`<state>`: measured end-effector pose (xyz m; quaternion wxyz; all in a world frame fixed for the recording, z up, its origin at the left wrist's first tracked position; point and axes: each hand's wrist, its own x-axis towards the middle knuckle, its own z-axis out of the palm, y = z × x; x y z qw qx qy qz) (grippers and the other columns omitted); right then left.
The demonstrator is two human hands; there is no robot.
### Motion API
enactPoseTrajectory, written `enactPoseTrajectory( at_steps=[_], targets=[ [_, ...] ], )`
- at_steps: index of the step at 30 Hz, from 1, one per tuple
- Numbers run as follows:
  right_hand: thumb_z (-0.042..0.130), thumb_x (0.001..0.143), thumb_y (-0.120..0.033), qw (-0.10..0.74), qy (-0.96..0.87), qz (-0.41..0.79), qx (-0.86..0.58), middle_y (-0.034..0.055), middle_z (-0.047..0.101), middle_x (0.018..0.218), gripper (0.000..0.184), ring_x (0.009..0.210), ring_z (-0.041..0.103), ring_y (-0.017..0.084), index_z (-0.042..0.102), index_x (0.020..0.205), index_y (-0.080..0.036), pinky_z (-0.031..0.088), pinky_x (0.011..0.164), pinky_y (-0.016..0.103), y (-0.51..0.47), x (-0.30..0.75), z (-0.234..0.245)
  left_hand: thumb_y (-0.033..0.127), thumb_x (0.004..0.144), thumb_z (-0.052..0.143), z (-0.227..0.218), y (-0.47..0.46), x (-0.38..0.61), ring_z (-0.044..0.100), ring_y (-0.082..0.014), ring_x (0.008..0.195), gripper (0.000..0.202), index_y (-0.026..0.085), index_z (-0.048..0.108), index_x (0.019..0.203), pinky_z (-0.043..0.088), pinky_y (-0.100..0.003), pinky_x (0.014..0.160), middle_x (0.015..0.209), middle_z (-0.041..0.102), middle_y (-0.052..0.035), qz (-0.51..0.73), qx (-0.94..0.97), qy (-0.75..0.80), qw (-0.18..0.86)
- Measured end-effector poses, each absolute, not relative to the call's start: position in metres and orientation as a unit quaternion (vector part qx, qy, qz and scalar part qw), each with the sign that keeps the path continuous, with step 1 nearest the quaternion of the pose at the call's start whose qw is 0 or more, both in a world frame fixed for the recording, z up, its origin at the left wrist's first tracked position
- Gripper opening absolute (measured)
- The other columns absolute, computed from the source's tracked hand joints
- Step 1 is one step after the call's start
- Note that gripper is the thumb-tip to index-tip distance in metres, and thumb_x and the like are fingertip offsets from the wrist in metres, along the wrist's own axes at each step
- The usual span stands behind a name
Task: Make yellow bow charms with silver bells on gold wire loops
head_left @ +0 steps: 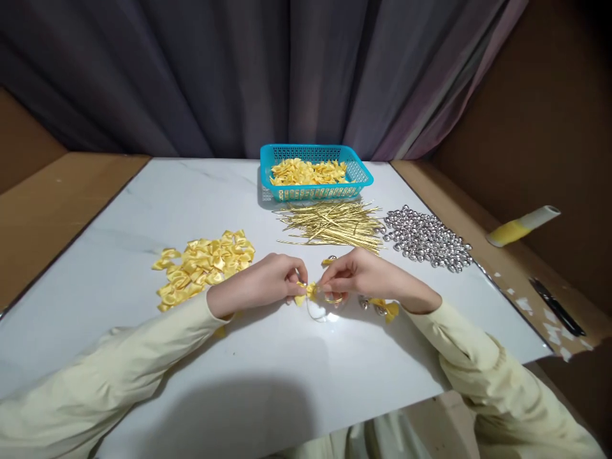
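Between my two hands, just above the white table, is a small yellow ribbon bow [312, 291]. My left hand [280, 278] pinches the bow's left side with closed fingertips. On the other side my right hand [352, 275] is closed at the bow, with a thin gold wire [335, 299] looping below its fingers. Whether the wire passes around the bow I cannot tell. Under and beside my right hand lie a yellow bow [391, 311] and a few silver bells [364, 302]. A pile of yellow bows [203, 262] spreads left of my left hand.
A blue basket [316, 192] with yellow bows stands at the back of the white table [229, 395]. Gold wires [335, 223] lie before it, silver bells [425, 237] to their right. Along the right ledge are a yellow-and-white roll [523, 226] and a black cutter [557, 307].
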<state>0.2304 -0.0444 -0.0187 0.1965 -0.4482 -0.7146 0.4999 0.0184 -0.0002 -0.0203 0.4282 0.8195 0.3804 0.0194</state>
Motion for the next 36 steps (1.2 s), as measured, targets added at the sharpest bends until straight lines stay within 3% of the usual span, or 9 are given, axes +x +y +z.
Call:
enactPoseTrajectory(
  at_steps=[3,5,13,17,27,33,36],
  targets=[
    [0.057,0.084,-0.014,0.207,-0.720,0.482,-0.454,0.0038,0.071,0.070,0.015,0.058,0.065,0.011,0.072,0.084,-0.010,0.052,0.057,0.022,-0.050,0.229,-0.015,0.030,0.084,0.056,-0.011,-0.007,0.021,0.066,-0.0154,0.064,0.023,0.016,0.066,0.100,0.045,-0.021,0.059,0.068,0.070,-0.0009,0.030,0.812,0.366,0.454],
    [0.057,0.082,-0.008,0.215,-0.728,0.459,-0.462,0.0037,0.071,0.069,0.016,0.059,0.063,0.011,0.072,0.083,-0.011,0.049,0.057,0.022,-0.056,0.229,-0.009,0.028,0.084,0.058,-0.004,-0.012,0.023,0.066,-0.0146,0.069,0.022,0.019,0.070,0.099,0.045,-0.020,0.060,0.076,0.074,-0.0009,0.045,0.814,0.365,0.450],
    [0.052,0.078,0.002,0.210,-0.828,0.275,-0.442,0.0026,0.071,0.071,0.026,0.060,0.061,0.011,0.071,0.084,-0.013,0.040,0.057,0.021,-0.076,0.231,0.010,0.022,0.086,0.060,0.018,-0.029,0.029,0.065,-0.0083,0.065,0.022,0.029,0.076,0.101,0.042,-0.014,0.059,0.082,0.077,0.0094,0.099,0.851,0.347,0.382],
    [0.052,0.078,0.002,0.201,-0.836,0.266,-0.436,0.0021,0.070,0.072,0.025,0.060,0.060,0.011,0.070,0.082,-0.014,0.039,0.057,0.021,-0.078,0.234,0.013,0.024,0.087,0.061,0.018,-0.029,0.030,0.065,-0.0075,0.065,0.026,0.034,0.073,0.108,0.043,-0.013,0.058,0.084,0.077,0.0117,0.110,0.847,0.336,0.397],
    [0.052,0.079,-0.001,0.204,-0.833,0.269,-0.439,0.0005,0.068,0.066,0.024,0.054,0.056,0.010,0.071,0.081,-0.016,0.036,0.053,0.022,-0.080,0.238,0.018,0.030,0.088,0.061,0.024,-0.029,0.032,0.058,-0.0070,0.059,0.026,0.037,0.072,0.109,0.040,-0.012,0.050,0.085,0.077,0.0109,0.082,0.826,0.338,0.443],
    [0.051,0.077,0.000,0.199,-0.827,0.261,-0.457,0.0001,0.067,0.065,0.025,0.054,0.055,0.010,0.070,0.080,-0.015,0.035,0.052,0.021,-0.081,0.239,0.018,0.027,0.089,0.054,0.020,-0.037,0.029,0.044,-0.0056,0.043,0.030,0.030,0.072,0.113,0.034,-0.013,0.043,0.053,0.064,0.0084,0.102,0.891,0.317,0.309],
    [0.052,0.076,0.001,0.198,-0.827,0.259,-0.458,0.0008,0.068,0.067,0.026,0.056,0.056,0.010,0.071,0.083,-0.015,0.035,0.053,0.022,-0.081,0.240,0.017,0.023,0.088,0.054,0.018,-0.041,0.031,0.047,-0.0055,0.041,0.028,0.025,0.074,0.108,0.034,-0.014,0.044,0.051,0.063,0.0075,0.120,0.912,0.300,0.252]
  ],
)
